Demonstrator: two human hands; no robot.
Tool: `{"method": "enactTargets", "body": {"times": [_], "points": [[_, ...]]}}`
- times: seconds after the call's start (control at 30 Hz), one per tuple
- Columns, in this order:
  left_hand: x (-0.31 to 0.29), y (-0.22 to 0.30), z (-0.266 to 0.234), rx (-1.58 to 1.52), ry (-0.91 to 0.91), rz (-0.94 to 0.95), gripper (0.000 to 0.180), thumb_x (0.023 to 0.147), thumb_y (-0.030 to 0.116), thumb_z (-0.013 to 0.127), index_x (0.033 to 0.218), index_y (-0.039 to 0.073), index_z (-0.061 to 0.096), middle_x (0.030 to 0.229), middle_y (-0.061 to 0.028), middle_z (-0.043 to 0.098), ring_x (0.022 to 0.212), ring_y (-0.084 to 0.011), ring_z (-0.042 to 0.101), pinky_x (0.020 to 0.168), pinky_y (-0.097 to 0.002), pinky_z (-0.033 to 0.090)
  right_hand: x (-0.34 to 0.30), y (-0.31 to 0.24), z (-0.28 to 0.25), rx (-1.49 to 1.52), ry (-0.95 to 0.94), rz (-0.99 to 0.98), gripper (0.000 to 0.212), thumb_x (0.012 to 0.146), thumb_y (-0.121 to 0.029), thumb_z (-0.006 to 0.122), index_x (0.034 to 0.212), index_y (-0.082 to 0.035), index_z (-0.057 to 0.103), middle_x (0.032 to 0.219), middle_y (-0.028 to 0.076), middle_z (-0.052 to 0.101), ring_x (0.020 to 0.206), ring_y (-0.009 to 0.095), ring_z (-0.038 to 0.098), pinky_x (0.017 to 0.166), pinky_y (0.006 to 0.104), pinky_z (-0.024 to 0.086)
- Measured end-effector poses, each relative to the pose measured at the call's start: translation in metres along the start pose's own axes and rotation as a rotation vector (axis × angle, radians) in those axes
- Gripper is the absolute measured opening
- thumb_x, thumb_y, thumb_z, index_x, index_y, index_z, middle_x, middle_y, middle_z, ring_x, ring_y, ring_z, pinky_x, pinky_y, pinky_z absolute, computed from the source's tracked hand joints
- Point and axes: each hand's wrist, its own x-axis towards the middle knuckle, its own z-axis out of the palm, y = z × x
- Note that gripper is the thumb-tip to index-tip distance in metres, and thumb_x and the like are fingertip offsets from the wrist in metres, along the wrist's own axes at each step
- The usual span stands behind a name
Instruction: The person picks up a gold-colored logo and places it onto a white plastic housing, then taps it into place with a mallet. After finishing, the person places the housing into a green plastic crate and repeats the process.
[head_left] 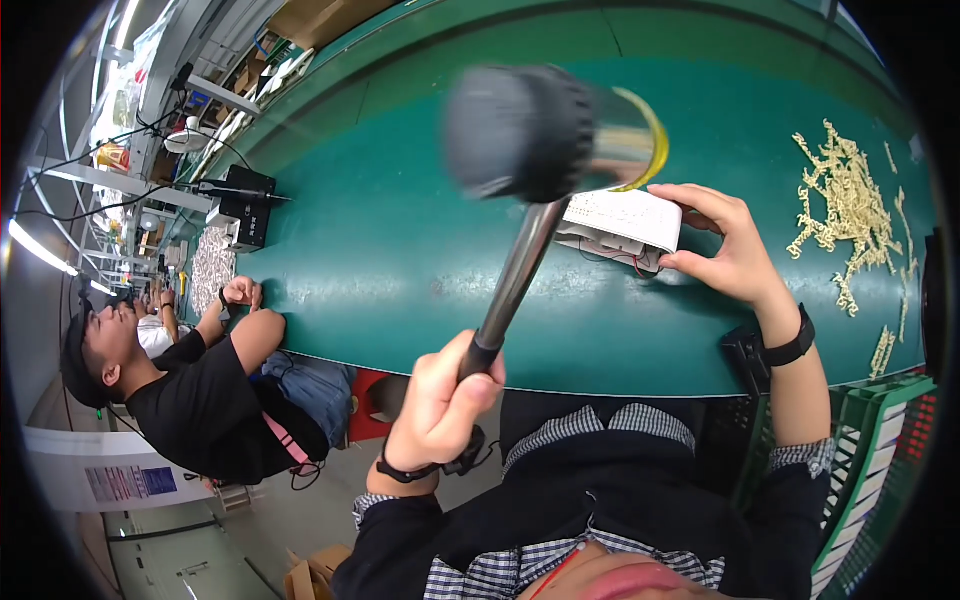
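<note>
My left hand (438, 405) is wrapped round the dark grip of a mallet (525, 255), raised in front of me. Its metal shaft slants up to a large head, with a black end blurred by motion and a clear yellowish end. Behind the head, a white curved plastic housing (632, 218) with small holes rests on the green bench. Thin wires and inner parts show along its open near side. My right hand (728, 245) grips the housing's right end between thumb and fingers. The mallet hides the housing's left part.
A pile of cream wavy strips (848, 205) lies on the right of the green bench (400, 220). A black box (258, 208) stands at the far left, near a seated co-worker (215, 390). A green crate (865, 450) is at lower right, beside a small black device (745, 358).
</note>
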Motion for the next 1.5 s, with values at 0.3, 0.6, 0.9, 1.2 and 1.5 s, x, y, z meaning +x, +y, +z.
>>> {"method": "enactTargets", "body": {"times": [0.3, 0.6, 0.9, 1.2, 1.5], "points": [[-0.002, -0.015, 0.001, 0.012, 0.11, -0.164, 0.018, 0.096, 0.018, 0.046, 0.088, 0.002, 0.048, 0.062, 0.003, 0.045, 0.052, -0.0039, 0.036, 0.046, -0.0203, 0.028, 0.003, -0.002, -0.003, -0.032, -0.017, -0.005, 0.062, 0.064, -0.019, 0.076, 0.12, -0.003, 0.056, 0.108, 0.011, 0.062, 0.1, 0.023, 0.06, 0.087, 0.0327, 0.048], [-0.01, -0.033, -0.001, -0.521, 0.058, -0.347, 0.021, 0.097, 0.021, 0.045, 0.104, 0.001, 0.041, 0.064, 0.0, 0.034, 0.046, -0.004, 0.029, 0.038, -0.0173, 0.025, 0.005, 0.002, -0.005, -0.031, -0.022, -0.039, 0.061, 0.065, -0.022, 0.076, 0.12, -0.003, 0.057, 0.108, 0.012, 0.062, 0.098, 0.024, 0.061, 0.086, 0.0333, 0.049], [0.003, -0.071, 0.011, -1.313, 0.196, -0.453, 0.013, 0.098, 0.015, 0.04, 0.106, 0.005, 0.044, 0.067, 0.0005, 0.035, 0.046, -0.0024, 0.029, 0.036, -0.0164, 0.026, 0.005, -0.004, -0.002, -0.068, -0.033, -0.074, 0.061, 0.065, -0.024, 0.075, 0.119, -0.001, 0.056, 0.109, 0.013, 0.061, 0.099, 0.025, 0.061, 0.086, 0.0334, 0.049], [0.001, -0.081, 0.004, -1.295, 0.169, -0.463, 0.015, 0.098, 0.017, 0.039, 0.106, 0.004, 0.044, 0.067, 0.0002, 0.036, 0.046, -0.0028, 0.03, 0.036, -0.0156, 0.027, 0.004, -0.006, 0.002, -0.074, 0.003, -0.063, 0.058, 0.064, -0.02, 0.076, 0.116, -0.001, 0.057, 0.111, 0.011, 0.058, 0.102, 0.023, 0.059, 0.087, 0.0335, 0.049], [0.016, -0.074, -0.054, -1.201, 0.083, -0.472, 0.024, 0.098, 0.019, 0.04, 0.113, 0.001, 0.045, 0.069, 0.0001, 0.036, 0.048, -0.0021, 0.03, 0.036, -0.0148, 0.026, 0.002, -0.004, -0.009, 0.043, 0.02, 0.019, 0.056, 0.062, -0.012, 0.078, 0.112, 0.0, 0.054, 0.107, 0.009, 0.052, 0.101, 0.02, 0.056, 0.088, 0.0324, 0.049]]}}
